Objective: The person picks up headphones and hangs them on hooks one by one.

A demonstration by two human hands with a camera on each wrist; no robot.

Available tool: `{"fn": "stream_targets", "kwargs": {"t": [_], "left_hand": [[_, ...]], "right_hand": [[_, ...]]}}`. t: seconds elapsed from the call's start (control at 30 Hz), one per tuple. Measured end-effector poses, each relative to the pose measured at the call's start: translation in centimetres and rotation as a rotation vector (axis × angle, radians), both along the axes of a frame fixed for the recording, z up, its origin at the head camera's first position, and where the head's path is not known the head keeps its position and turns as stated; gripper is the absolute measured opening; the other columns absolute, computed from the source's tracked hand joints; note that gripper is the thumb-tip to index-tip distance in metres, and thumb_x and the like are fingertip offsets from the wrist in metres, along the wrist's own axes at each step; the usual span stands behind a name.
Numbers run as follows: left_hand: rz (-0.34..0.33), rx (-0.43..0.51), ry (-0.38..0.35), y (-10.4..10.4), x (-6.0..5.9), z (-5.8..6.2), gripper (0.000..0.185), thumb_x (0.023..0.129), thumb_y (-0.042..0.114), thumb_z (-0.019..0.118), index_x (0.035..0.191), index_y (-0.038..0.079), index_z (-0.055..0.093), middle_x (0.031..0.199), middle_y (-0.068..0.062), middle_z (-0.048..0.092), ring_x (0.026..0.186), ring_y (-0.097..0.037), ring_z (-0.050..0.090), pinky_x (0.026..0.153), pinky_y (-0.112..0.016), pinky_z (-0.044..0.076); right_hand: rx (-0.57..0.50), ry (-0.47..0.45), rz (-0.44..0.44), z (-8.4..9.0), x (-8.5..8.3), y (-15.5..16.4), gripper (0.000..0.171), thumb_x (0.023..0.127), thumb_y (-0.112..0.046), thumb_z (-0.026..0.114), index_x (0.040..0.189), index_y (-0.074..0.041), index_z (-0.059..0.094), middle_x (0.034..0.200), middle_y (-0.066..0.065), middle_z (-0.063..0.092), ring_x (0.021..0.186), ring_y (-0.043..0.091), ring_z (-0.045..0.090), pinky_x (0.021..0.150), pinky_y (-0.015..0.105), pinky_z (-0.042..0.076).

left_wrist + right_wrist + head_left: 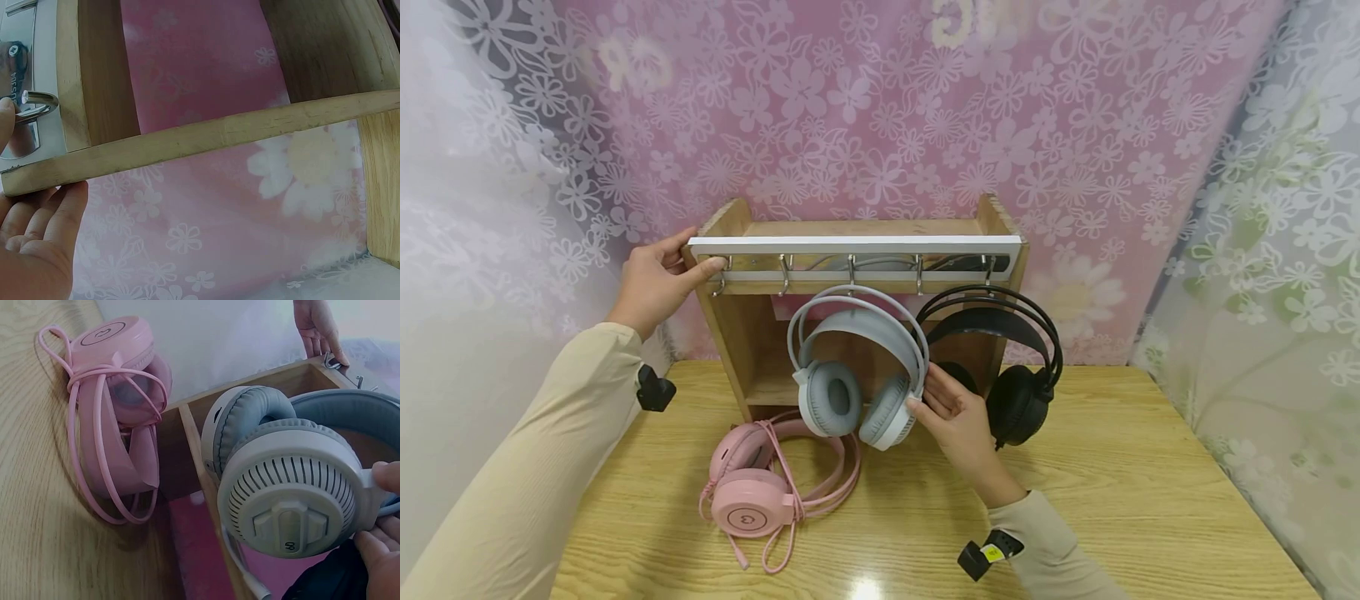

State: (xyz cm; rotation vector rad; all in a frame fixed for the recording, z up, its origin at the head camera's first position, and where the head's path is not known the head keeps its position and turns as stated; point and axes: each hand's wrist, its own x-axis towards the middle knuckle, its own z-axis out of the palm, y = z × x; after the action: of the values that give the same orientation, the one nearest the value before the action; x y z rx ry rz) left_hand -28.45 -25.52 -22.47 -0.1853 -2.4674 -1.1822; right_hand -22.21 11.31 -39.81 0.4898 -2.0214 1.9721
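Head view, left to right: left hand (658,279) gripping the left end of the wooden rack (741,333), thumb on the white rail (854,244) just above the first metal hook (720,283), fingers curled round the corner. Below, flat on the counter (1150,500), pink headset (760,479) with its cord looped around the band. Hung from a middle hook, grey-and-white headset (853,375): pale grey padded band, thin wire arch above, grey cushions, white vented cups. Right hand (958,421) pinching the right cup between thumb and fingertips. Just beside, touching that hand's back, black headset (1011,367) hanging from the rightmost hooks. Behind everything, pink flowered curtain (880,108).
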Motion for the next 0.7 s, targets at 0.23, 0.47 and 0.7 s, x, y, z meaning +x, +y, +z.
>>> {"fn": "stream_targets", "kwargs": {"t": [0.23,0.47,0.7], "left_hand": [[0.009,-0.010,0.000,0.05,0.13,-0.01,0.076,0.085,0.046,0.069,0.147,0.013,0.039,0.136,-0.019,0.053,0.122,-0.030,0.054,0.095,-0.036,0.047],[0.005,-0.010,0.001,0.19,0.21,0.10,0.076,0.085,0.044,0.070,0.147,0.011,0.039,0.136,-0.020,0.052,0.122,-0.031,0.054,0.096,-0.037,0.047],[0.008,-0.013,0.002,0.25,0.34,0.14,0.077,0.086,0.046,0.069,0.147,0.011,0.039,0.135,-0.019,0.054,0.123,-0.031,0.054,0.097,-0.038,0.047]], "right_hand": [[0.037,0.018,-0.025,0.28,0.08,-0.12,0.061,0.084,0.000,0.072,0.139,0.004,0.046,0.136,0.022,0.052,0.122,0.031,0.053,0.095,0.033,0.046],[0.045,-0.003,-0.029,0.65,0.37,-0.06,0.061,0.084,0.000,0.072,0.139,0.003,0.046,0.136,0.022,0.052,0.123,0.031,0.053,0.096,0.034,0.046],[0.069,0.000,-0.022,0.89,0.45,0.16,0.060,0.085,-0.003,0.072,0.139,0.003,0.046,0.135,0.022,0.052,0.123,0.031,0.053,0.096,0.035,0.046]]}}
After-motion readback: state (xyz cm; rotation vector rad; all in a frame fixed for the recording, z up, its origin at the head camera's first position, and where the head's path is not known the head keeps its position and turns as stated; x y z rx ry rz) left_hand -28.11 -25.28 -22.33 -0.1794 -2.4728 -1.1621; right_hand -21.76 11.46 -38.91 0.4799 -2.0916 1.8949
